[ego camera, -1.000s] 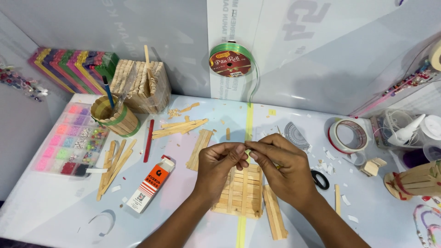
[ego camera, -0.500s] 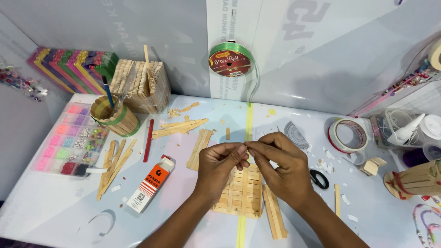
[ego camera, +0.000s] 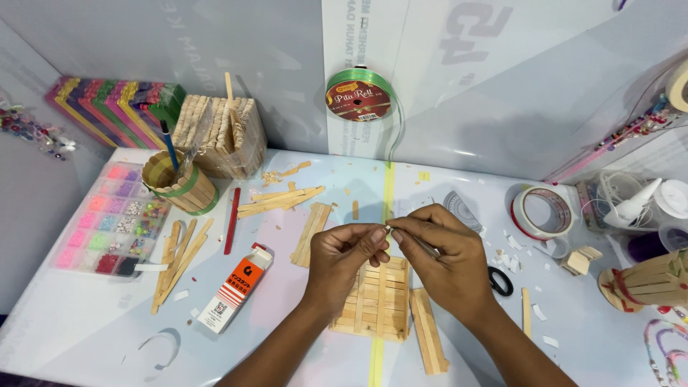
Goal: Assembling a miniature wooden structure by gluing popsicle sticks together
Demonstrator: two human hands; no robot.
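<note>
My left hand (ego camera: 345, 259) and my right hand (ego camera: 446, 259) meet above a flat panel of glued wooden sticks (ego camera: 375, 302) lying on the table. The fingertips of both hands pinch one small thin piece (ego camera: 389, 230) between them; it is too small to tell what it is. A slim grey metal tool (ego camera: 427, 248) sticks out along my right hand's fingers. A narrow strip of joined sticks (ego camera: 428, 341) lies just right of the panel.
A white and orange glue box (ego camera: 236, 288) lies left of the panel. Loose sticks (ego camera: 176, 259), a red pencil (ego camera: 232, 219), a bead organiser (ego camera: 112, 219) and a stick cup (ego camera: 176, 183) fill the left. Tape roll (ego camera: 541, 211) and scissors (ego camera: 499, 280) sit right; a green ribbon spool (ego camera: 359, 95) hangs behind.
Both hands have stayed over the stick panel; the fingers shifted only slightly while pinching the small piece.
</note>
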